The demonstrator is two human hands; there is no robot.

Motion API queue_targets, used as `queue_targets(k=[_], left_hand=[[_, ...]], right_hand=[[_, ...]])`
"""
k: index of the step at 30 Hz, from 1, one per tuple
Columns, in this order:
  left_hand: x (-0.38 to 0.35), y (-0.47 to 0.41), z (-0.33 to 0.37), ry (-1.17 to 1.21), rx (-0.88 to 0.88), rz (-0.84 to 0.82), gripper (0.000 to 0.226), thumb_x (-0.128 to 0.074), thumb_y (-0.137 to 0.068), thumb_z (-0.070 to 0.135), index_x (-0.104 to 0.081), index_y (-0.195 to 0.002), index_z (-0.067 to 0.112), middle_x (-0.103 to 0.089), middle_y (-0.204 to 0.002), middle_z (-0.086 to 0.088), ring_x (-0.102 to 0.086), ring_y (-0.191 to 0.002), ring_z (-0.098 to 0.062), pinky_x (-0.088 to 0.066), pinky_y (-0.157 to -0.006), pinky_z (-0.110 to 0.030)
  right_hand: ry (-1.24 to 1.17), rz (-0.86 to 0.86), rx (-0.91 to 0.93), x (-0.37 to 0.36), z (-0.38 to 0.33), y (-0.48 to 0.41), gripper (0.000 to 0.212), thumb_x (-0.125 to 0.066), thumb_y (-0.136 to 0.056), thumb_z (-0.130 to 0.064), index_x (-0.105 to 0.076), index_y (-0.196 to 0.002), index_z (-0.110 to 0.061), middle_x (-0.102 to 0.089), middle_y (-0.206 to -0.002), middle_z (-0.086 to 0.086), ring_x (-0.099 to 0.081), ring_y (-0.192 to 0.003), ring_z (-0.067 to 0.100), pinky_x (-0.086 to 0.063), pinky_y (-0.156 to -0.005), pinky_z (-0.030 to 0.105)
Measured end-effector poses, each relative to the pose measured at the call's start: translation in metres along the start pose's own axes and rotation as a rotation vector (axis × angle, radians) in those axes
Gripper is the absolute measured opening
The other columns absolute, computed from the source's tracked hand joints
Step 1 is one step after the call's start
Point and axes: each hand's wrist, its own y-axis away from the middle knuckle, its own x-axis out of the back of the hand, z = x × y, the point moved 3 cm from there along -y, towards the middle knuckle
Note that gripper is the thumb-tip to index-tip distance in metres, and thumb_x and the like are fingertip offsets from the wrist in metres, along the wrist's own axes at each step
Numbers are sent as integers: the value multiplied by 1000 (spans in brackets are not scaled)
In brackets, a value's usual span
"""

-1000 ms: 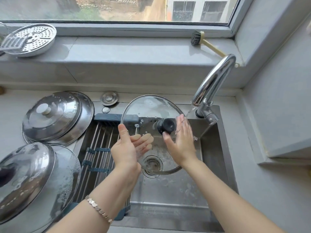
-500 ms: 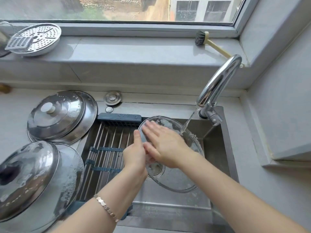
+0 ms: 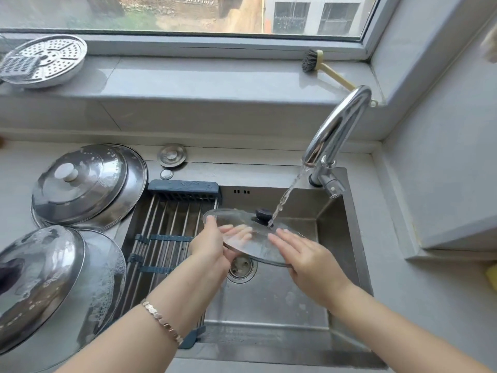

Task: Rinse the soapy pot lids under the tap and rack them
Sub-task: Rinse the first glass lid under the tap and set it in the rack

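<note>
left grip (image 3: 212, 247) pinches glass lid (image 3: 242, 219) rim | right grip (image 3: 312, 262) flat, released, atop lid

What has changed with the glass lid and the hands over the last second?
The glass lid went from standing upright to lying nearly flat, knob up, under the water stream. The left hand kept its grip on the rim; the right hand left the knob and now lies flat on the glass. Steel lids and rack unchanged.

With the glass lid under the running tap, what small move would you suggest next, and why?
Probably rub the right hand across the glass lid: the water stream lands only beside the knob, and the left hand grips the lid's left rim, steadying it.
</note>
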Motion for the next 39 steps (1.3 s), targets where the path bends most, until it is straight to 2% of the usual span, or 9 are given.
queue_targets(k=[6,10,17,20,23,27,32,36,39], left_hand=[[13,-10,10,-442,-95,-57,52,-32,-97,49,-52,-113,4,-54,-127,-18,-55,-112,-28,-52,-81,-41],[40,-27,-9,-767,-113,5,57,-43,-92,51,-33,-140,21,-31,-149,-4,-34,-133,-27,-33,-104,-48],[37,-23,-38,-210,164,-298,45,-40,-92,48,-51,-120,13,-66,-113,-20,-64,-102,-36,-58,-65,-42],[38,-25,-34,-120,52,-234,46,-33,-96,45,-55,-117,11,-66,-104,-26,-65,-96,-36,-55,-78,-48],[36,-18,-32,-277,-81,-154,44,-36,-96,46,-64,-107,14,-64,-105,-23,-65,-94,-34,-56,-77,-45],[21,-2,-28,-335,-189,-140,40,-36,-97,43,-65,-100,16,-69,-93,-18,-67,-83,-30,-53,-80,-44],[24,0,-15,-293,-207,-150,42,-40,-96,41,-67,-103,9,-72,-96,-15,-71,-85,-28,-59,-68,-40],[25,6,-22,-384,-191,-173,43,-37,-97,41,-64,-103,9,-71,-88,-25,-71,-71,-32,-57,-58,-39],[19,8,-25,-386,-198,-149,40,-41,-95,41,-68,-100,12,-72,-88,-18,-72,-71,-26,-59,-64,-40]], right_hand=[[-310,40,-519,33,25,-23,10,-56,-88,-13,-65,-92,-12,-67,-68,4,-60,-58,26,-43,-54,33],[-783,163,-913,42,43,-19,22,-56,-88,-1,-61,-80,-21,-69,-78,15,-65,-62,22,-51,-56,31],[-1231,165,-1319,27,43,3,10,-47,-93,0,-53,-101,-2,-65,-76,16,-68,-53,21,-55,-51,31],[-649,17,-1199,10,40,9,38,-48,-95,-16,-43,-130,-4,-64,-106,12,-63,-99,27,-48,-90,41],[82,-249,-771,-5,23,-3,64,-33,-97,-39,-10,-148,-10,-9,-154,21,-3,-144,33,-2,-116,44],[-22,-437,-447,-27,-9,-33,71,5,-87,-59,20,-142,-17,30,-148,4,30,-135,15,19,-113,34],[-50,-437,147,-26,-33,-30,66,-2,-90,-61,3,-144,-24,5,-153,-2,5,-144,18,9,-113,31],[53,-410,-280,-15,6,-40,73,8,-80,-68,19,-139,-27,30,-147,-1,23,-141,14,20,-112,30],[-32,-451,-197,-19,-18,-51,73,7,-80,-68,21,-137,-25,30,-147,-4,29,-137,11,15,-115,34]])
